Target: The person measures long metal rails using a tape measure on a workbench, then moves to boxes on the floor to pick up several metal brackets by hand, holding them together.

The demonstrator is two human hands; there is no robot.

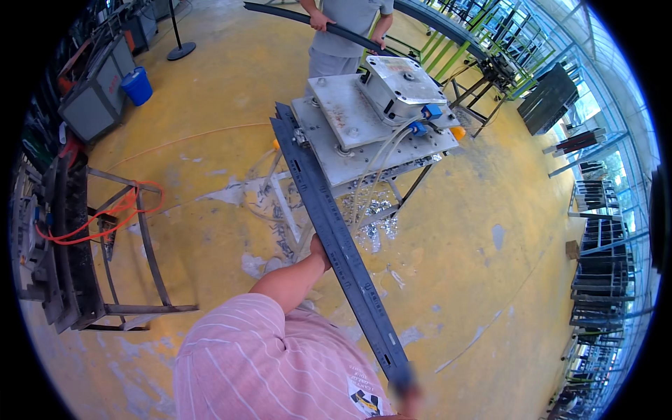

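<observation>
I hold a long dark grey plastic strip [329, 217] with small slots along it. It runs from near my body up to the edge of a metal machine [395, 84] on tilted steel plates [339, 108]. My left hand [318, 250] grips the strip at mid-length, its fingers mostly hidden behind it. My right hand [408, 400], blurred at the lower edge, holds the near end. Clear hoses [374, 164] hang from blue fittings on the machine. Behind the machine, another person [346, 28] holds a long dark profile [343, 33] with both hands.
A dark metal frame stand [140, 231] with an orange cable [105, 213] stands to the left. A blue bucket [136, 85] and a grey cabinet [94, 98] are at the far left. Dark racks [602, 266] line the windows on the right. The yellow floor [490, 231] has white patches.
</observation>
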